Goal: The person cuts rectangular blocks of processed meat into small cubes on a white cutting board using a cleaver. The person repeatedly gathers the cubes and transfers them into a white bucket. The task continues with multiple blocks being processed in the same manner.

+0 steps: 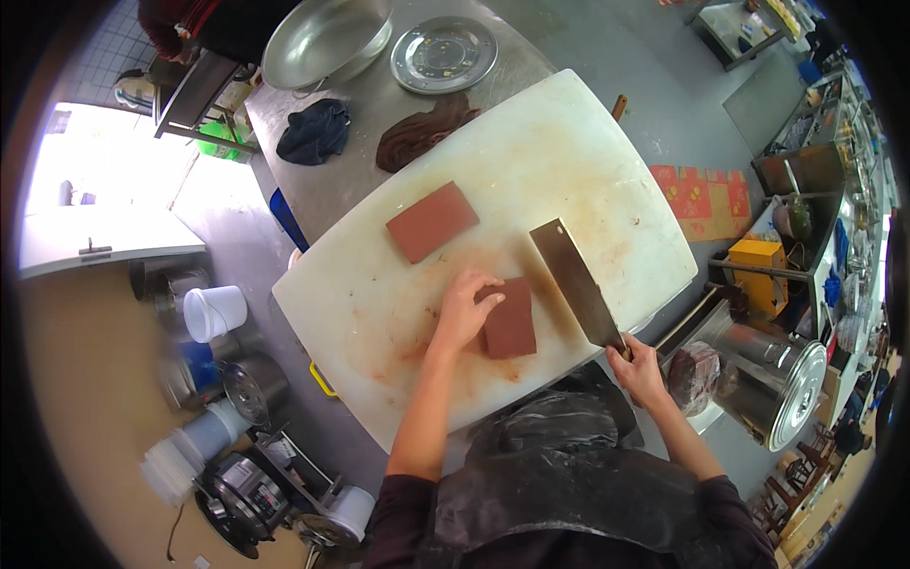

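Observation:
My left hand (470, 302) has its thumb and fingers at the upper left corner of a flat, reddish-brown rectangular block (510, 323); that corner is partly covered. In my right hand (638, 366) is the handle of a wide-bladed cleaver (574, 281). Its dark blade extends over the cutting board to the right of that block, apart from it. A second reddish-brown block (433, 222) rests farther up the board, touched by neither hand. The big white cutting board (561, 149) carries brownish smears around both blocks. What the blocks are made of, I cannot tell.
Beyond the board, a steel table (362, 135) bears a metal basin (320, 43), a round metal tray (444, 55), a dark blue cloth (315, 131) and a brown cloth (419, 131). A wrapped block (694, 377) and a lidded steel pot (771, 387) are at right. White bucket (215, 313) at left.

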A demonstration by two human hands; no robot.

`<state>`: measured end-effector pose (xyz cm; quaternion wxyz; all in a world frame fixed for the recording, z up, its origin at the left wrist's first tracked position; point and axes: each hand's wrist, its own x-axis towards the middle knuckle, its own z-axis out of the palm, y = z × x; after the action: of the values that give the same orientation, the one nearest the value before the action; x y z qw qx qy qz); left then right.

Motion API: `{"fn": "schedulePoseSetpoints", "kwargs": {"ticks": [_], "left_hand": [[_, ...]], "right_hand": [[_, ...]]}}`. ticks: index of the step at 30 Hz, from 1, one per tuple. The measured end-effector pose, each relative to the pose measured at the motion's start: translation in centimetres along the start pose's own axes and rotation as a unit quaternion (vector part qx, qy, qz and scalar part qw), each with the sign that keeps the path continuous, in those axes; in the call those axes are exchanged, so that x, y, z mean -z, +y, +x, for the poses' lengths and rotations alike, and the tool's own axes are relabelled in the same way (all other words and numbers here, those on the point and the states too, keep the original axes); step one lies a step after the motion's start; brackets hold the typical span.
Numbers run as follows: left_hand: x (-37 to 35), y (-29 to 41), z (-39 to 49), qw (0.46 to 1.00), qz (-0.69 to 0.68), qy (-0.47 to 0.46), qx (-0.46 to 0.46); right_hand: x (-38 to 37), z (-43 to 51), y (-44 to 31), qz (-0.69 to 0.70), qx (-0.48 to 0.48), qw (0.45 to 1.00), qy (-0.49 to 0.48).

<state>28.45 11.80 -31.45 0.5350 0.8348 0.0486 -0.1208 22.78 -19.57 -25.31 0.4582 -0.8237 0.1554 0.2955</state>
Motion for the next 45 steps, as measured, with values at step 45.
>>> {"fn": "schedulePoseSetpoints", "kwargs": {"ticks": [45], "left_hand": [[-1.7,-4.2,-16.2,0.92,0.3,0.231,-0.098]], "right_hand": [[-5.1,0.4,-10.4,-0.343,0.449,0.805,-0.18]]}}
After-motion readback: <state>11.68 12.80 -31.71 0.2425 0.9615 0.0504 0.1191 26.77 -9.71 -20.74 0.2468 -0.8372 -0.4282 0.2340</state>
